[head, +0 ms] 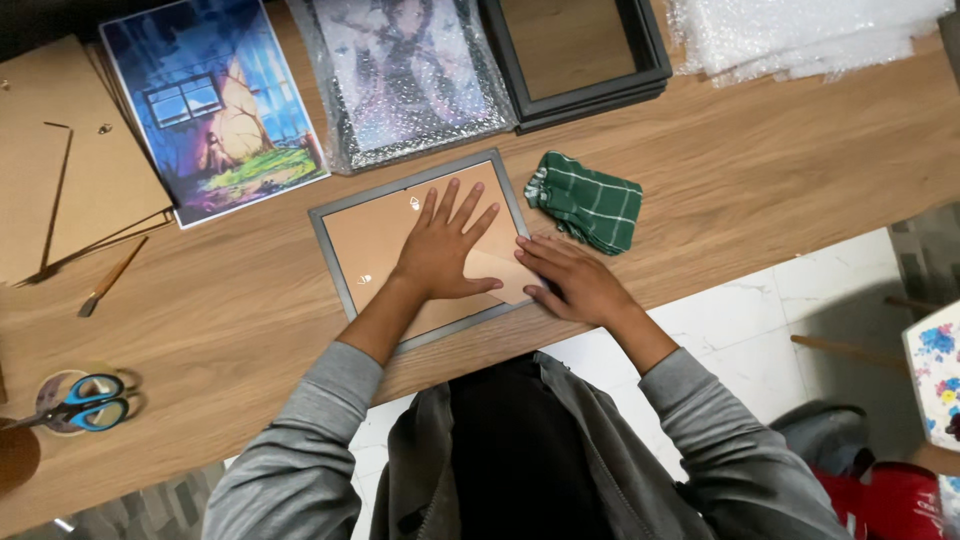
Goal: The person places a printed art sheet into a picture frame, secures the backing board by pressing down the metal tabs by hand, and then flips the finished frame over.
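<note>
Flat, fingers spread: left hand (440, 250) on grey picture frame's (330, 240) brown backing board (375, 240); right hand (575, 282) pressing its right edge, grasping nothing; bubble-wrapped package (405, 75) far behind.

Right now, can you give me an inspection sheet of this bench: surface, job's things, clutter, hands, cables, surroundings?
Surface: brown wooden table, wood-grain top.
Job's things: grey rectangular picture frame lying face down, its brown board backing showing.
Clutter: green checked folded cloth; colourful fantasy art print; bubble-wrapped frame; empty dark frame; bubble wrap sheets; brown backing boards; small brush; blue-handled scissors.
Hands: left hand flat on backing, fingers spread; right hand at the frame's right edge.
Cables: nothing seen.
Surroundings: white marble-look floor.
</note>
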